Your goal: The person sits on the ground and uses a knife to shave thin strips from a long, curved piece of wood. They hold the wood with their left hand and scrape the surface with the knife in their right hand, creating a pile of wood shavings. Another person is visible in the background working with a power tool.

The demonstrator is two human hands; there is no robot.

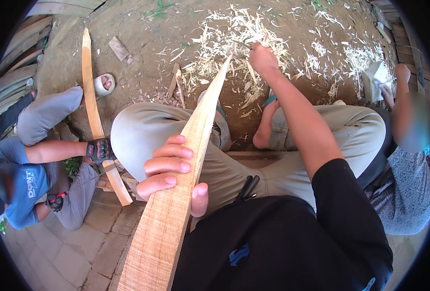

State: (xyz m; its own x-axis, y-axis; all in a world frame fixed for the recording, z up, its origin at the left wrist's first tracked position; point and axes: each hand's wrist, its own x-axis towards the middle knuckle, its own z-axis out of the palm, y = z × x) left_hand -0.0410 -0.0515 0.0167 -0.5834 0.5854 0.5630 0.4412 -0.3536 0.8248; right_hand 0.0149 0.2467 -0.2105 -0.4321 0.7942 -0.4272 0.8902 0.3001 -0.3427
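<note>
A long, pale wooden stake (164,220) slants up from the lower edge and tapers to a point. My left hand (171,167) is closed round its middle, fingers on one side and thumb on the other. Beyond the tip, out over the shavings, my right hand (263,60) is closed on a knife (240,44). Only a thin, dark blade shows, near the stake's tip but apart from it; the grip is mostly hidden in my fist.
Curled wood shavings (215,36) cover the dirt ahead. On the left, a co-worker's gloved hand (100,150) holds a long curved wood strip (90,87). Another person sits at the right, beside a pale block (375,80). A brick (118,48) lies at the far left.
</note>
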